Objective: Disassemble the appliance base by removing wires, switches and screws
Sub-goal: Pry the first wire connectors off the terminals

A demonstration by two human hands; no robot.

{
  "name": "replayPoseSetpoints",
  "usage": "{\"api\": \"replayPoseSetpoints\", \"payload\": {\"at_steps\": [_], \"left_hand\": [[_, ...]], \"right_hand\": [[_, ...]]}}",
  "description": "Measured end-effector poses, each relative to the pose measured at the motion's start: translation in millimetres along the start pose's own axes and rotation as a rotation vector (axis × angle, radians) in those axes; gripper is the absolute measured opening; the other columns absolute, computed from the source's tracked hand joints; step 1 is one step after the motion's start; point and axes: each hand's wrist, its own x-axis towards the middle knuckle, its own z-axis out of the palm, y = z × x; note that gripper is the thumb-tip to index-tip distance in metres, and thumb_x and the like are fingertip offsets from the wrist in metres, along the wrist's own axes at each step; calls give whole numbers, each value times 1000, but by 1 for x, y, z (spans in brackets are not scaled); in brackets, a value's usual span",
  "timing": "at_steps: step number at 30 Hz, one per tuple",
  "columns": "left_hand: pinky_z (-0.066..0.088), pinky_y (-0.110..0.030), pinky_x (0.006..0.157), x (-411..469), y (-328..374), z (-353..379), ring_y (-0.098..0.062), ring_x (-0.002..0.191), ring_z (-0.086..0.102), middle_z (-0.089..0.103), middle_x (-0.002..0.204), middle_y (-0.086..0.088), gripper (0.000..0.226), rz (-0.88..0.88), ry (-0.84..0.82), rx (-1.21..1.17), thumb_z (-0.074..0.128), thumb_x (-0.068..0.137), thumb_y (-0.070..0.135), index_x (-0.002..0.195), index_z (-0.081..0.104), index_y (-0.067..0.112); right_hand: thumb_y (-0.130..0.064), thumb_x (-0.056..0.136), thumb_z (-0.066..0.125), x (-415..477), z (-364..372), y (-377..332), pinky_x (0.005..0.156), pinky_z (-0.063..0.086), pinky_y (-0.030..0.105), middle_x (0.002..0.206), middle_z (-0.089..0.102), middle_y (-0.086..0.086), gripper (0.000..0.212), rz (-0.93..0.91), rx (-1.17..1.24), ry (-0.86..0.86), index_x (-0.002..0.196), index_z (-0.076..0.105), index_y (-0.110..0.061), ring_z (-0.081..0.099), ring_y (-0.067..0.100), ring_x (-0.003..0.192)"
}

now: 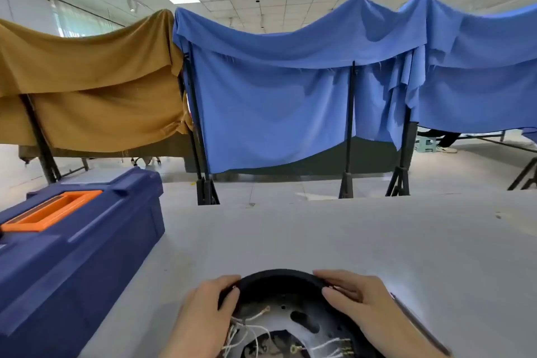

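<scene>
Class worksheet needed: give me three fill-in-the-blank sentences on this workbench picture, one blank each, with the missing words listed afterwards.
1. The left hand and right hand grip the round black appliance base by its ____.
2. The loose wires inside the base are ____ in colour.
3. The handle on the blue toolbox is ____.

Missing words: rim; white; orange.

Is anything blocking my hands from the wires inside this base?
Nothing visible. The left hand and right hand grip the base by its rim, and the white wires lie exposed inside it, beside the left thumb.
</scene>
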Motion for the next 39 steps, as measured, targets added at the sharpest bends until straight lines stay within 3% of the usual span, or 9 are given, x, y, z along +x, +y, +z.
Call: {"api": "replayPoseSetpoints", "payload": {"at_steps": [7, 13, 17, 23, 28, 31, 33, 37, 39], "left_hand": [[44, -31, 101, -29, 2, -6, -11, 113, 58, 67, 116, 9, 26, 68, -10, -20, 51, 100, 21, 121, 66, 26], [49, -27, 88, -66, 4, -11, -8, 98, 61, 70, 103, 11, 25, 101, 33, -12, 48, 101, 21, 115, 68, 27], [47, -31, 91, -83, 5, -11, -15, 104, 58, 68, 110, 5, 29, 86, 55, 23, 44, 103, 22, 123, 64, 24], [47, -35, 78, -92, 11, -12, -26, 92, 60, 69, 94, -7, 28, 94, 67, 63, 41, 103, 21, 113, 67, 21], [45, -36, 69, -93, 14, -13, -25, 77, 57, 62, 77, -3, 27, 113, 77, 90, 42, 103, 17, 98, 68, 17], [41, -35, 64, -94, 14, -13, -22, 70, 51, 59, 70, -1, 26, 110, 87, 76, 43, 102, 15, 99, 69, 16], [41, -31, 67, -93, 15, -14, -21, 75, 55, 65, 81, -2, 26, 107, 93, 77, 44, 102, 16, 111, 68, 17], [47, -29, 80, -91, 15, -15, -17, 92, 58, 69, 104, -3, 27, 79, 91, 99, 44, 102, 19, 121, 63, 19], [47, -29, 79, -91, 15, -15, -16, 87, 57, 69, 104, -3, 26, 76, 95, 110, 44, 102, 19, 120, 63, 19]], "right_hand": [[-3, 90, 65, -28, 5, -5, 87, 53, 21, 95, 77, -10, 24, 0, 74, 46, 104, 75, -20, 71, 6, 97], [-9, 89, 67, -64, 10, -10, 90, 54, 24, 98, 77, -10, 22, -18, 64, 50, 104, 75, -23, 71, 5, 97], [-15, 86, 72, -78, 10, -12, 83, 55, 21, 93, 77, -9, 16, -53, 34, 86, 98, 77, -24, 71, 6, 93], [-18, 85, 73, -82, 9, -12, 88, 56, 31, 92, 77, -4, 13, -56, 49, 88, 96, 78, -24, 72, 11, 92], [-24, 90, 67, -78, 7, -8, 76, 55, 23, 85, 77, -4, 12, -94, 31, 147, 88, 79, -26, 73, 11, 85], [-16, 94, 62, -71, -15, -4, 75, 50, 19, 81, 76, -4, 13, -126, -109, 349, 91, 75, -20, 70, 12, 87], [-12, 94, 61, -66, -36, 0, 74, 45, 17, 92, 74, -2, 14, -105, -308, 441, 99, 73, -16, 66, 12, 90], [-14, 94, 61, -51, -61, 19, 81, 43, 27, 107, 72, 8, 18, 49, -575, 470, 107, 73, -7, 63, 23, 98], [-14, 95, 60, -44, -62, 27, 86, 45, 31, 110, 71, 12, 21, 102, -653, 466, 108, 72, -3, 62, 29, 105]]}}
